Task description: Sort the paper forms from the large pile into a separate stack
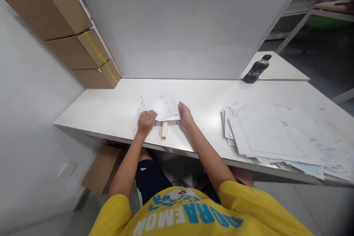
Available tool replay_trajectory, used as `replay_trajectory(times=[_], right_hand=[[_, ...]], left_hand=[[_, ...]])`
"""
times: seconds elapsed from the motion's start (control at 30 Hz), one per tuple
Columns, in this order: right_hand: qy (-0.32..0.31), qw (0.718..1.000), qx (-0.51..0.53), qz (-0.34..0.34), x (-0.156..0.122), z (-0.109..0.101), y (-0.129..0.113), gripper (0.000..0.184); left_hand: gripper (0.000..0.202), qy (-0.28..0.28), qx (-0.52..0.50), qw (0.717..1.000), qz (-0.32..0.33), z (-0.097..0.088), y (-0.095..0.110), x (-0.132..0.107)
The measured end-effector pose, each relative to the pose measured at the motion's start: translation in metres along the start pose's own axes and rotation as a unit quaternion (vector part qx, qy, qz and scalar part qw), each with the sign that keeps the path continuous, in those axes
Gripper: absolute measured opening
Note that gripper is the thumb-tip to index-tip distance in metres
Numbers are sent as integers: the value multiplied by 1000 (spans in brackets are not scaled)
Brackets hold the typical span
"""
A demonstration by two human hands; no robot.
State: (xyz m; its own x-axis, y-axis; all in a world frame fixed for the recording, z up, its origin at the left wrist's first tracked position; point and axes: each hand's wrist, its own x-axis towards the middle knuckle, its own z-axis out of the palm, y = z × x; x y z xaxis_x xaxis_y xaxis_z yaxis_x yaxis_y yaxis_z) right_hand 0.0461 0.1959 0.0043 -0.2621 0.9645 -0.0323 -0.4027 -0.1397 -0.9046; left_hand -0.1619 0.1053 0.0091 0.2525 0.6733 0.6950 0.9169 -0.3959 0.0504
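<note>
A small stack of white paper sheets (160, 107) is in front of me, with faint printing on its far part. My left hand (147, 121) is closed on the stack's near left corner, fingers over the top sheet. My right hand (185, 115) holds the right edge, its fingers pointing away from me along the side. A narrow cream-coloured block-like object (164, 131) lies between my hands and pokes out from under the near edge of the sheets. Its far end is hidden by the paper, and I cannot tell its kind.
On the right of the white table (204, 97) lies a large untidy pile of papers (271, 132). A cola bottle (257, 69) stands at the back right. Behind is a whiteboard (179, 25). Cardboard boxes (63, 7) are stacked at the left; another box (102, 167) sits below the table.
</note>
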Motion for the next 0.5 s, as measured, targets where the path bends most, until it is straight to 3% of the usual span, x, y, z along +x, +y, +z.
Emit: replay_trajectory(times=[0.13, 0.27, 0.33, 0.43, 0.5], right_hand=[[-17, 997, -17, 71, -23, 5, -9, 36], [51, 998, -41, 18, -61, -13, -32, 37], [91, 994, -53, -14, -85, -34, -48, 37], [182, 977, -84, -67, -121, -73, -65, 36], [246, 957, -117, -103, -140, -98, -71, 35]], left_hand=[[31, -1, -41, 999, 36, -6, 2, -2], [33, 100, -56, 993, 34, -23, 17, -17], [43, 121, -65, 990, 22, -35, 39, -26], [52, 88, -141, 986, -6, -46, 88, -32], [59, 58, -229, 971, -44, -43, 122, -29]])
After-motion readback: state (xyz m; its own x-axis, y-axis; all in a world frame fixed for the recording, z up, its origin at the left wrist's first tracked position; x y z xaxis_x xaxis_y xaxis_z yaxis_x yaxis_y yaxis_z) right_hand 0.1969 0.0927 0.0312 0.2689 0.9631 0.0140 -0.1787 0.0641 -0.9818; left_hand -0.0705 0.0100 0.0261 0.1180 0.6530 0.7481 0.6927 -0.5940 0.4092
